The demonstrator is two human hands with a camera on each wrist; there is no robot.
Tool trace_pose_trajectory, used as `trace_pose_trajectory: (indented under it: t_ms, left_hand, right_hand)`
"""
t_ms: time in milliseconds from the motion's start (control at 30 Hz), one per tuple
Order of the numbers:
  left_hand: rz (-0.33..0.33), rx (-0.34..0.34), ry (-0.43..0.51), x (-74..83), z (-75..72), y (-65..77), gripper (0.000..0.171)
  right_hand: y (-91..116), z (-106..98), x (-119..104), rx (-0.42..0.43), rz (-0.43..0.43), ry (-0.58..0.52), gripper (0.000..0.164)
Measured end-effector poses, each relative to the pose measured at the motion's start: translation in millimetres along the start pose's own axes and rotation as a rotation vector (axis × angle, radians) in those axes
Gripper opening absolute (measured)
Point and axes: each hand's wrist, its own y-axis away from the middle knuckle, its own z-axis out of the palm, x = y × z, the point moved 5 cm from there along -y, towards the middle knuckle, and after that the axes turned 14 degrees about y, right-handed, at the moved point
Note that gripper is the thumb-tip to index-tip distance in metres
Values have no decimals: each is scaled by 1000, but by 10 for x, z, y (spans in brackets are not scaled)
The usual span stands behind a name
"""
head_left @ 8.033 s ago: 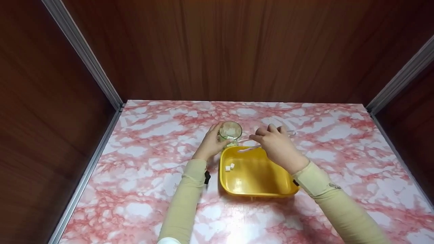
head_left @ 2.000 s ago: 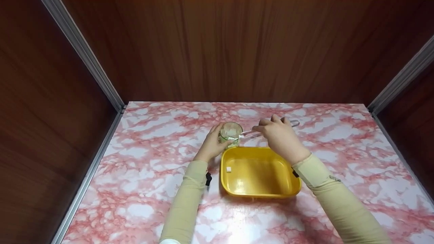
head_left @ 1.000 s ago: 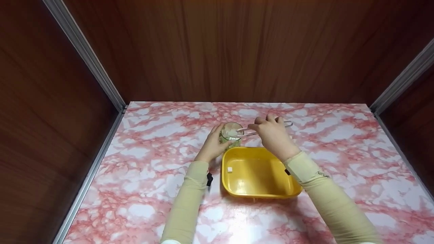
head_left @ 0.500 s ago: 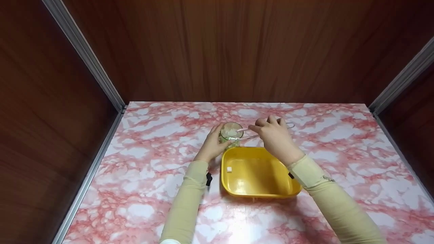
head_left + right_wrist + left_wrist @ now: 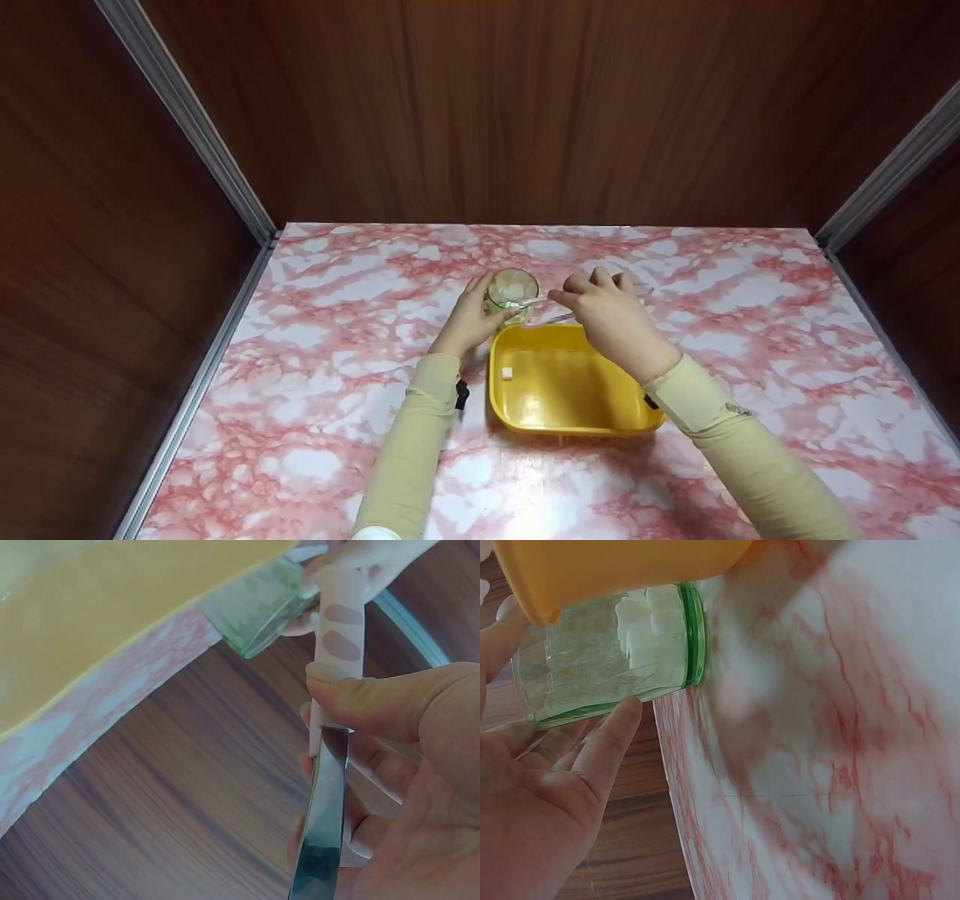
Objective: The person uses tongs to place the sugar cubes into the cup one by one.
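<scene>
My left hand (image 5: 471, 322) grips a clear, green-tinted glass (image 5: 585, 667), thumb and fingers around its side. Several white cubes (image 5: 651, 622) lie at its bottom. Between thumb and fingers, my right hand (image 5: 619, 319) holds tongs (image 5: 322, 810) with a shiny metal body and pale arms marked by dark ovals. In the head view the tongs' ends are apart: one overlaps the glass's rim, the other lies over the far rim of a yellow plastic tub (image 5: 592, 431). No cube shows between them. A single white cube (image 5: 507, 373) sits inside the tub, toward its left side.
The red-and-white marbled table (image 5: 315, 420) carries the tub, with the glass just beyond its far left corner. Dark wood panels (image 5: 480, 112) with grey metal corner strips (image 5: 187, 112) enclose the table at the back and sides.
Eight seconds ago two cubes lay in the tub; one is there now. The tongs carried a cube to the glass, dipped over its opening, then drew back toward the tub. The left hand stays on the glass.
</scene>
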Motion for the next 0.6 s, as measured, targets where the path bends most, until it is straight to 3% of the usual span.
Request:
trace_pose_trajectory:
  t_ms: [367,600]
  left_hand:
    - [-15,-9,9,3,-1,8,80]
    - [27,6,32,-16,10,-9,79]
  right_hand:
    - [78,39,-51,-14,-18,17,42]
    - [105,95,-155,-19,-50,10,43]
